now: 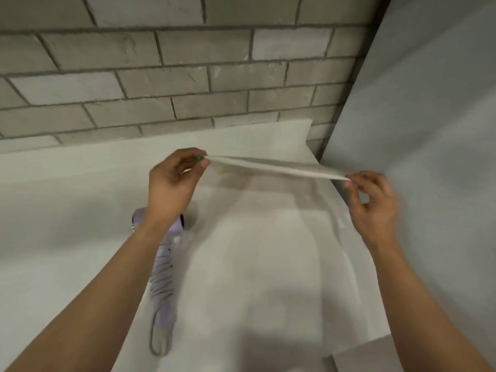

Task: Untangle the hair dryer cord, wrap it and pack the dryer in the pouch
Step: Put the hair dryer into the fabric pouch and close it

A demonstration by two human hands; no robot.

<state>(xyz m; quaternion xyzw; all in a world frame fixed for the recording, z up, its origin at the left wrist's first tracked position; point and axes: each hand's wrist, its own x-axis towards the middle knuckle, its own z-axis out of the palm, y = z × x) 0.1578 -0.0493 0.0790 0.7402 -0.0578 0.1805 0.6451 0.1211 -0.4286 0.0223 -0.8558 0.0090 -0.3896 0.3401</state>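
1. While both our hands are up off the worktop, we have the sheer white fabric pouch (pixel 279 170) stretched between them, its top edge pulled into a taut line.
2. Our left hand (pixel 174 186) pinches one end of that edge, fingers closed on the cloth; a small green bit shows right at the pinch, and we cannot tell what it is.
3. Our right hand (pixel 373 202) pinches the other end, thumb and fingertips closed on the fabric, blurred with motion.
4. The lilac plastic hair dryer (pixel 161 264) lies on the worktop below our left forearm, which hides part of its head. Its grey cord (pixel 160 342) looks wound round the handle, with a loop left trailing off the end towards us.
5. Handling, as we judge it: the pouch is thin, limp and nearly weightless, so it needs holding at both sides of the mouth to stay open. The dryer is rigid, smooth and heavier at the head; we would take it by the wrapped handle, keeping the coils pressed so they don't slip loose.
6. The white cloth-covered worktop (pixel 67 237) is creased and soft-looking. Behind it runs a grey brick wall (pixel 161 76), with a plain pale grey panel (pixel 429 103) at the right.
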